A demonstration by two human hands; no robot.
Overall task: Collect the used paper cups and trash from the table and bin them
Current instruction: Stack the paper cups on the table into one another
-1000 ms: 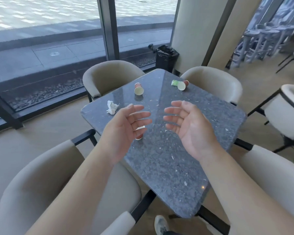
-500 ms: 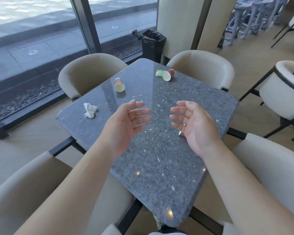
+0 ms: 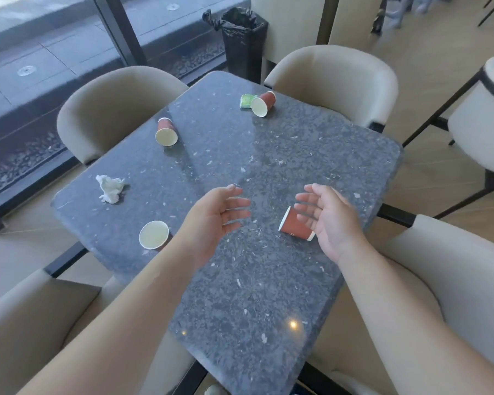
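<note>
- Dark stone counter (image 3: 268, 280) now fills the view; the person has stepped closer.
- Tissue (image 3: 110, 189) and cups lie on it, untouched.
- Left hand (image 3: 214, 220) spread, holding nothing.
- Right hand (image 3: 330, 220) spread, now just over the nearest cup (image 3: 294, 224).
- Bin (image 3: 244, 38) stands past the far corner.

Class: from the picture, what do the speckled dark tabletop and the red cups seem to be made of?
Speckled dark tabletop: polished stone, likely granite; it is glossy, flecked, and reflects lights. Red cups with cream insides, such as the one beside the right hand: apparently matte paper, with thin rolled rims.
</note>
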